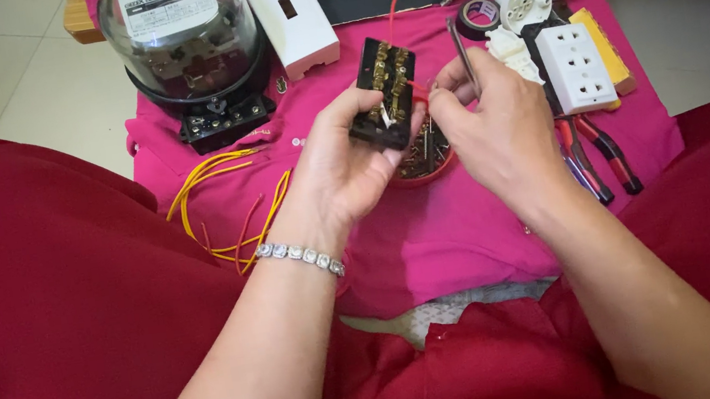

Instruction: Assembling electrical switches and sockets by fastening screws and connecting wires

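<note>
My left hand [340, 160] holds a small black terminal block [384, 89] with brass contacts, tilted upright above a red dish of screws [425, 154]. A red wire [394, 7] runs up from the block. My right hand [492, 120] grips a thin metal tool [462, 50], its shaft pointing up and away, with the fingertips close to the block's right side. A beaded bracelet [300, 257] circles my left wrist.
A pink cloth [434, 235] covers the work surface. On it lie a glass-domed electric meter [183, 43], a white switch box [289, 14], a white socket plate [575, 67], red-handled pliers [599, 156], yellow wires [216, 200], black tape [477, 15] and white lamp holders [523, 2].
</note>
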